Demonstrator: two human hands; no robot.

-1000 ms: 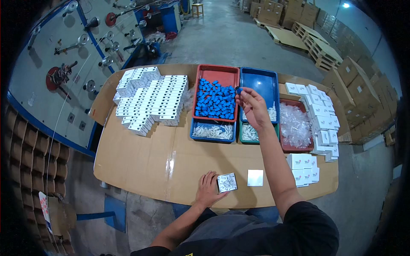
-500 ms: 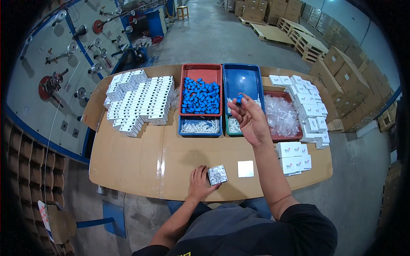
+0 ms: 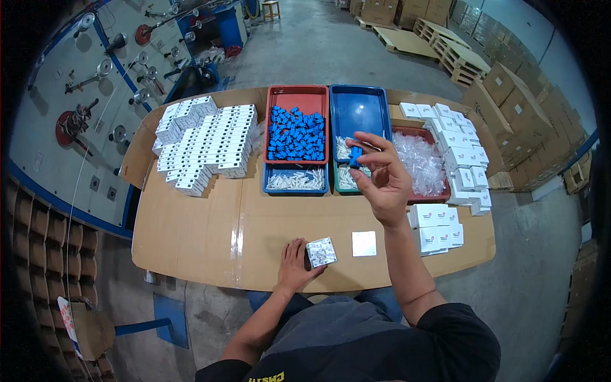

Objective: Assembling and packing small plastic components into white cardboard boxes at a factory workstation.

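Note:
My right hand (image 3: 380,178) is raised over the table and pinches a small blue part (image 3: 356,155) together with a thin white piece. My left hand (image 3: 294,260) lies flat near the front edge of the cardboard-covered table (image 3: 203,223), its fingers touching a small white patterned square item (image 3: 321,251). A plain white square plate (image 3: 364,243) rests just right of that item. Behind my right hand stand a red tray (image 3: 297,102) holding blue parts (image 3: 296,134) and a blue tray (image 3: 359,111).
Rows of small white boxes (image 3: 207,143) fill the table's left side, and more white boxes (image 3: 455,146) line the right edge. A red tray of clear bags (image 3: 420,162) sits at right. Small trays of white pieces (image 3: 296,181) sit in front. Machinery stands left, pallets and cartons behind.
My right hand has pulled back from the trays toward me, carrying the blue part. My left hand has stayed on the square item.

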